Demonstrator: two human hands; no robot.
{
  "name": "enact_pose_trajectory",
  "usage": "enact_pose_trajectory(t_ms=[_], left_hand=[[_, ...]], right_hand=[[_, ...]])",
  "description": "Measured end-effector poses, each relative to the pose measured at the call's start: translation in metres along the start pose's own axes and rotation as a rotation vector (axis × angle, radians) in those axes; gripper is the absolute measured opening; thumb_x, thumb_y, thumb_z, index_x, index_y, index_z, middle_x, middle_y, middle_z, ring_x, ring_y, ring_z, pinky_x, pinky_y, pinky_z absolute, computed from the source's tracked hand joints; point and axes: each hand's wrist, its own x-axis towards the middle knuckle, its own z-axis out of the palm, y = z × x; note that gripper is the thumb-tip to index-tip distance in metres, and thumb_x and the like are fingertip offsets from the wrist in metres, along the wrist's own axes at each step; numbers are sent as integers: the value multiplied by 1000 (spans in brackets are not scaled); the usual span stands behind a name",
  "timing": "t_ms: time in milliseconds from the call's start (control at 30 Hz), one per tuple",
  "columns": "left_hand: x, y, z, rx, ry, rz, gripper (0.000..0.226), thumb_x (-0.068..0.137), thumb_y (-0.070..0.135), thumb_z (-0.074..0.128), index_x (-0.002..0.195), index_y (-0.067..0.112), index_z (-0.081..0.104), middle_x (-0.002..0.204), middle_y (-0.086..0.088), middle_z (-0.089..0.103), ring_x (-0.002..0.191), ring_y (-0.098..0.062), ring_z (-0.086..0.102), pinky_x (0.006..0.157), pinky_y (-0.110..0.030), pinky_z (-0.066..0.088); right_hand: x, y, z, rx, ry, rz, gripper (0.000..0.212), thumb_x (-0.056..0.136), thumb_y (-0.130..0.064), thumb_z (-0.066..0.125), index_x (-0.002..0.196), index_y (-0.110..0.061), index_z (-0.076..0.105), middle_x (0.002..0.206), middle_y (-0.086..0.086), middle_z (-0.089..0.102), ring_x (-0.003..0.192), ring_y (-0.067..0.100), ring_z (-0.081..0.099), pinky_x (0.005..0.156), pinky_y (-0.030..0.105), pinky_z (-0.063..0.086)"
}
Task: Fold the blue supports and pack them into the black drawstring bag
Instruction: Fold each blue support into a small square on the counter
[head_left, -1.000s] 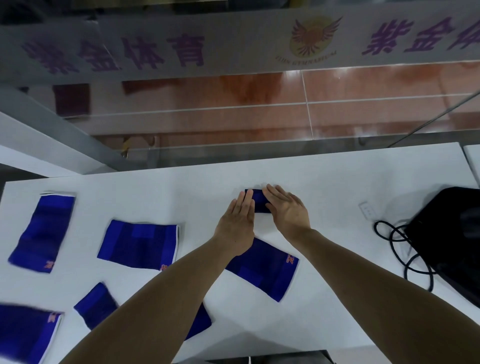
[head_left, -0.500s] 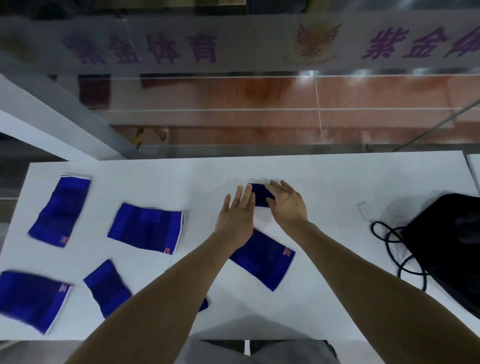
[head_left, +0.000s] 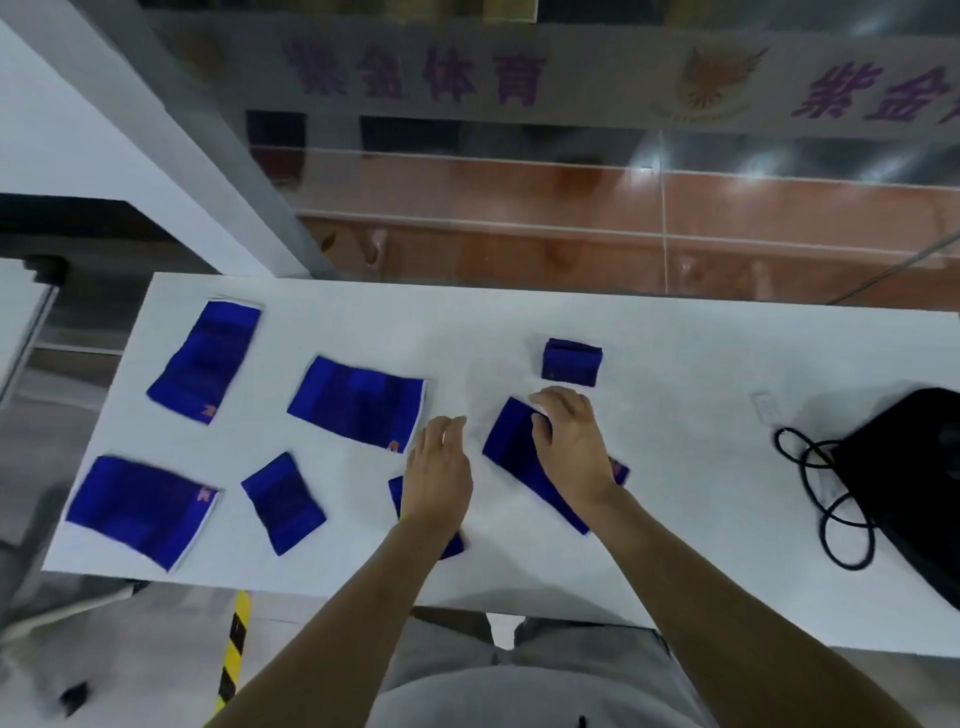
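Note:
A small folded blue support (head_left: 571, 362) lies alone on the white table (head_left: 675, 545), just beyond my hands. My right hand (head_left: 569, 441) rests on the top edge of a flat blue support (head_left: 511, 444), its fingers curled over the cloth. My left hand (head_left: 439, 470) hovers open beside it, covering part of another blue support (head_left: 452, 548). Several flat blue supports lie to the left, such as a wide support (head_left: 356, 408). The black drawstring bag (head_left: 904, 478) sits at the right edge with its cord (head_left: 826, 499) looped on the table.
A glass wall with a printed banner (head_left: 519, 73) stands behind the table. A small white tag (head_left: 766, 406) lies near the bag. A yellow-black striped marking (head_left: 234, 644) runs on the floor below the table's near edge.
Both hands left the small folded support at the back and drew toward me. My right hand now lies on the flat support; my left hand is off to its left. The camera view shifted left.

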Motion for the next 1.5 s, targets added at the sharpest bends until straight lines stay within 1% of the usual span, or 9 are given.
enact_pose_trajectory(t_ms=[167, 267, 467, 600, 800, 1000, 1167, 1367, 1500], left_hand=[[-30, -60, -13, 9, -49, -55, 46, 105, 12, 42, 151, 17, 37, 156, -6, 38, 145, -26, 35, 116, -41, 39], [-40, -91, -20, -12, -66, -26, 45, 105, 12, 44, 150, 18, 40, 151, -4, 44, 137, -21, 43, 113, -37, 41], [-45, -134, -18, 6, -118, 107, 39, 108, 20, 41, 146, 15, 47, 140, -5, 54, 126, -21, 50, 108, -34, 43], [-47, -145, -14, 30, -148, 189, 42, 104, 23, 51, 145, 17, 48, 142, -3, 53, 125, -23, 50, 105, -39, 47], [-40, -144, -6, 108, -166, 136, 56, 100, 29, 60, 149, 14, 39, 137, -10, 45, 121, -27, 48, 96, -39, 51], [-43, -142, -5, -14, -109, 74, 40, 96, 21, 65, 134, 15, 51, 130, -7, 51, 117, -23, 50, 97, -36, 50], [-58, -136, -12, -185, -111, -60, 10, 103, 21, 55, 110, 21, 48, 103, -1, 65, 88, -16, 62, 76, -33, 55], [-82, -135, -24, -269, -43, -101, 6, 104, 22, 52, 103, 25, 47, 93, 6, 63, 79, -9, 60, 68, -28, 54], [-93, -147, -33, -340, -18, -114, 8, 105, 21, 52, 98, 24, 48, 85, 8, 60, 72, -8, 57, 58, -20, 40]], right_hand=[[-37, -48, 37, -3, -27, 17, 23, 100, -15, 61, 123, -13, 64, 120, 3, 64, 112, 21, 57, 97, 33, 54], [-61, -74, 58, 14, -18, 51, 23, 98, -12, 64, 121, -12, 66, 118, 4, 65, 110, 21, 59, 89, 33, 59], [-108, -101, 98, -63, -105, 139, 25, 101, -17, 58, 124, -11, 66, 123, 7, 65, 115, 24, 59, 95, 38, 56], [-132, -105, 108, -57, -143, 201, 27, 99, -17, 62, 125, -14, 64, 122, 5, 64, 112, 22, 59, 94, 35, 56], [-140, -102, 115, -90, -221, 262, 34, 99, -23, 64, 132, -16, 60, 128, 3, 58, 119, 21, 54, 102, 34, 52], [-137, -105, 115, -95, -260, 317, 35, 102, -24, 61, 136, -19, 55, 134, 1, 53, 125, 19, 50, 106, 32, 48], [-134, -105, 113, -62, -292, 321, 30, 100, -22, 62, 130, -18, 58, 129, 1, 52, 119, 19, 53, 103, 34, 52], [-125, -113, 115, -39, -316, 346, 26, 99, -19, 64, 124, -14, 61, 124, 3, 53, 113, 21, 57, 99, 37, 54], [-124, -127, 123, -8, -312, 370, 27, 96, -18, 67, 122, -15, 58, 114, 0, 53, 106, 18, 56, 92, 32, 54]])
